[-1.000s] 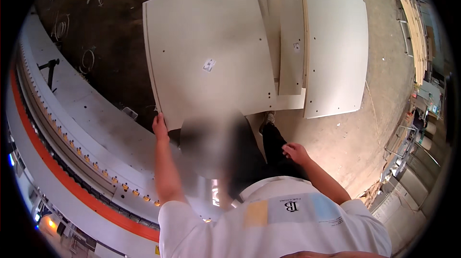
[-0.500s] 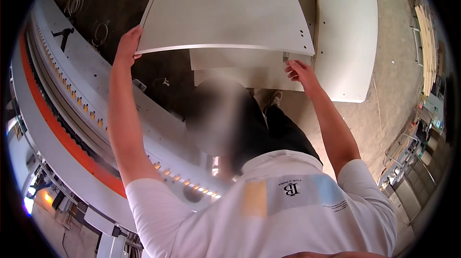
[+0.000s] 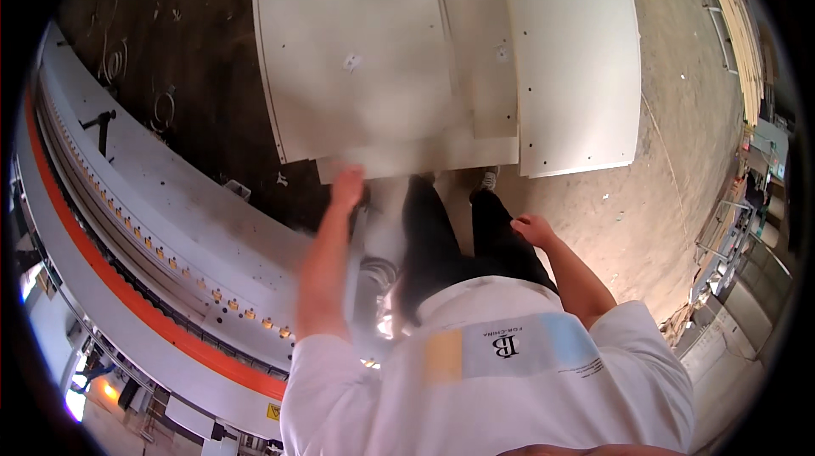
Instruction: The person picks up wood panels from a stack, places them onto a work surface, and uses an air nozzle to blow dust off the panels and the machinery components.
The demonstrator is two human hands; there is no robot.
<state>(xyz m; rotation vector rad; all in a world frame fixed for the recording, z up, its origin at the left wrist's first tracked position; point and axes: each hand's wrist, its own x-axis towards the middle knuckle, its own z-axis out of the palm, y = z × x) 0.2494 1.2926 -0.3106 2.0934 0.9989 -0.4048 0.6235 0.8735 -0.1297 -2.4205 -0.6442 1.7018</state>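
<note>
In the head view, we see our left hand [image 3: 348,187] blurred at the near edge of the pale boards, and we cannot tell whether its fingers are apart or together, or whether they touch anything. Just beyond that hand lies the pale panel [image 3: 365,10], flat, with a row of dark holes and a small white label [image 3: 351,61]. Under it, the lower board [image 3: 424,154] juts out toward us, right by the left hand. Our right hand [image 3: 532,229] is bare of any object, its fingers curled loosely together, just beside our dark trousers [image 3: 501,231]. Ahead of the right hand and well apart from it, we have the right-hand board [image 3: 581,65], and between it and the pale panel a narrower strip board [image 3: 491,87]. To the left of our left hand runs the long machine [image 3: 221,235] with an orange band, and beyond it a white coil [image 3: 164,109] rests on the floor [image 3: 212,31].
</note>
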